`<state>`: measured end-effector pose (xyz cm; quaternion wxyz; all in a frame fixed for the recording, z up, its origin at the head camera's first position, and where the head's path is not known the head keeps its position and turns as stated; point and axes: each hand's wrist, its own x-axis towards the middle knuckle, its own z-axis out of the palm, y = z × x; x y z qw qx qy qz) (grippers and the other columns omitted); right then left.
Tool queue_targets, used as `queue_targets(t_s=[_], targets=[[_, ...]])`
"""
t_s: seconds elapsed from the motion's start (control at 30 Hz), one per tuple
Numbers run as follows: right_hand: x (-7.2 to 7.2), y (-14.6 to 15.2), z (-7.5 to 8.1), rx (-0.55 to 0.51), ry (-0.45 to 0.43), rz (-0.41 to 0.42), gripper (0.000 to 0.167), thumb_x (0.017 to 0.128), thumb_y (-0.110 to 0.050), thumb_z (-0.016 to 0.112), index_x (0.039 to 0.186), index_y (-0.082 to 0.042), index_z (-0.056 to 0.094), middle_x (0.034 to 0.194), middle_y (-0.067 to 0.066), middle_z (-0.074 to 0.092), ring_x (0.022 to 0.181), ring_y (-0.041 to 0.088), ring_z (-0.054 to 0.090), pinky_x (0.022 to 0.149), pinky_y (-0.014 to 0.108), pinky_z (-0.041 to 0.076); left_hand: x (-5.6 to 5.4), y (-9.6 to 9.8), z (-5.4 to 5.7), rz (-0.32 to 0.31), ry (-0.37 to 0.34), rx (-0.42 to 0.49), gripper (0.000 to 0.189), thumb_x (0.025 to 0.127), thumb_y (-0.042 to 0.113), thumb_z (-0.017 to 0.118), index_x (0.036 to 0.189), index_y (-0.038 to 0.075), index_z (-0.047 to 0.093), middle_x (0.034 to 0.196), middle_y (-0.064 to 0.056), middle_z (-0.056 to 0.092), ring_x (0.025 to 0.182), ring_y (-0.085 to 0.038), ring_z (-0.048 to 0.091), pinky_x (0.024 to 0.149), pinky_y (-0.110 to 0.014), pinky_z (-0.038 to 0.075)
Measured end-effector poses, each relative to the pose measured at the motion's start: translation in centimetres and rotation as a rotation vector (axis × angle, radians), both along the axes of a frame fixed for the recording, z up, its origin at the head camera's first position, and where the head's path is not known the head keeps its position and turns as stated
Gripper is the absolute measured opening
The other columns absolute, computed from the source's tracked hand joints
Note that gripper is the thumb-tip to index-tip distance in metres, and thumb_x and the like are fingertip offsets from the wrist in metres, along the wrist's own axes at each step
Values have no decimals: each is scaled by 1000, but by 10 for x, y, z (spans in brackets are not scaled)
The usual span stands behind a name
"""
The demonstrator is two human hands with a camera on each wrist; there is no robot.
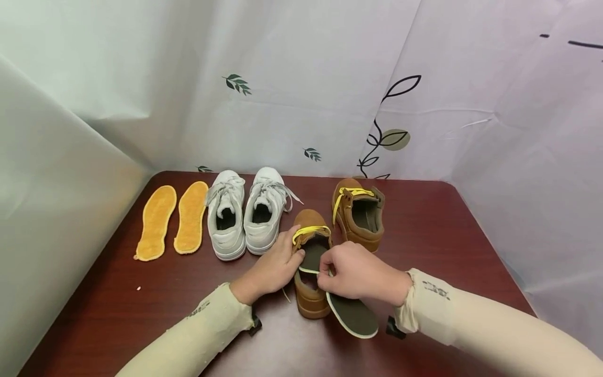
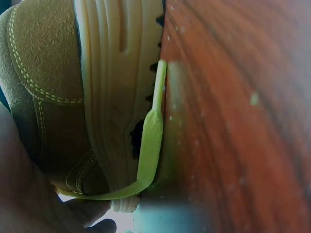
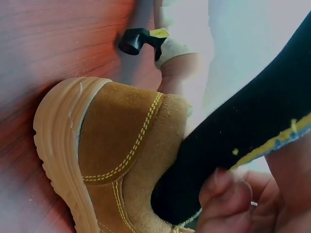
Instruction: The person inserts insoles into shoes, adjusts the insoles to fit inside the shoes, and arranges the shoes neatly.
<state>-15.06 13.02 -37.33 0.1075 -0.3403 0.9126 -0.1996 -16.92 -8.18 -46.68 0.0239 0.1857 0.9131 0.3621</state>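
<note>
A brown suede shoe (image 1: 313,309) with yellow laces stands near the table's middle, toe pointing away. My left hand (image 1: 278,264) grips its left side, the thumb at the opening. A dark insole (image 1: 353,317) with a pale edge lies partly inside this shoe; its other end sticks out past the heel to the lower right. My right hand (image 1: 358,272) pinches the insole's edge above the shoe and covers its middle. In the right wrist view the dark insole (image 3: 233,121) slants out of the shoe's opening. A yellow lace (image 2: 150,150) hangs beside the sole in the left wrist view.
A second brown shoe (image 1: 363,233) stands behind, to the right. Two white sneakers (image 1: 226,238) stand left of the gripped shoe. Farther left lie two orange fleecy insoles (image 1: 157,220). A small white speck (image 1: 138,288) lies on the dark red table (image 1: 438,235); pale curtains surround it.
</note>
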Motion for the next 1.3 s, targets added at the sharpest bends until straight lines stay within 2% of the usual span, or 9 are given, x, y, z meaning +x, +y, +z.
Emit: queue_targets(t_s=[0.27, 0.4, 0.57, 0.67, 0.77, 0.9, 1.03, 1.17, 1.3], targets=[[-11, -12, -8, 37, 31, -96, 25, 81, -25, 66, 58, -26, 58, 49, -17, 43, 46, 3, 44, 47, 24, 39, 1, 2, 1, 10, -5, -2, 64, 103, 31, 44, 158, 8, 22, 147, -22, 40, 133, -31, 46, 109, -47, 40], [-13, -16, -10, 58, 25, -113, 32, 85, -33, 68, 56, -25, 56, 48, -16, 44, 45, 4, 45, 47, 24, 40, 1, 3, 0, 4, -9, -7, 65, 102, 31, 44, 158, 8, 21, 148, -22, 40, 133, -31, 46, 109, -47, 40], [-5, -15, -6, 148, 42, -102, 42, 88, -57, 64, 61, -25, 54, 50, -12, 48, 45, 6, 48, 46, 27, 41, 1, 4, -1, 12, 13, -12, 65, 102, 30, 46, 158, 7, 22, 146, -22, 42, 132, -31, 48, 108, -47, 41], [3, -13, 0, 228, 68, -84, 48, 82, -72, 61, 69, -26, 55, 54, -10, 50, 48, 8, 49, 46, 30, 41, 1, 4, -1, 18, 21, -21, 65, 101, 30, 46, 157, 7, 23, 144, -22, 44, 130, -32, 50, 108, -47, 41], [9, -11, 5, 303, 94, -70, 52, 75, -78, 61, 75, -26, 57, 56, -9, 51, 50, 10, 49, 47, 32, 40, 1, 3, 0, 23, 26, -33, 65, 102, 31, 46, 157, 7, 24, 143, -21, 45, 128, -33, 51, 107, -48, 41], [12, -12, 8, 327, 100, -42, 41, 76, -65, 65, 74, -25, 55, 58, -9, 51, 49, 12, 48, 47, 33, 40, 2, 3, 1, 26, 20, -37, 65, 102, 31, 46, 157, 7, 23, 143, -21, 45, 128, -32, 50, 107, -48, 41], [9, -14, 9, 261, 40, -30, 28, 78, -42, 65, 62, -24, 51, 51, -11, 46, 45, 10, 47, 44, 30, 39, 2, 3, 0, 20, 16, -36, 66, 102, 32, 46, 157, 6, 23, 145, -22, 44, 131, -33, 48, 108, -48, 40], [4, -15, 8, 189, -13, -20, 33, 78, -29, 64, 51, -24, 46, 44, -15, 35, 41, 6, 41, 42, 27, 36, 2, 4, 0, 12, 26, -38, 66, 101, 31, 46, 157, 4, 23, 144, -23, 45, 131, -34, 49, 108, -49, 40], [-2, -18, 4, 136, -22, -45, 38, 79, -25, 64, 49, -25, 41, 44, -16, 28, 40, 4, 34, 42, 24, 31, 2, 4, 1, 18, 30, -36, 65, 102, 31, 45, 157, 5, 23, 144, -23, 45, 129, -34, 51, 107, -49, 42]])
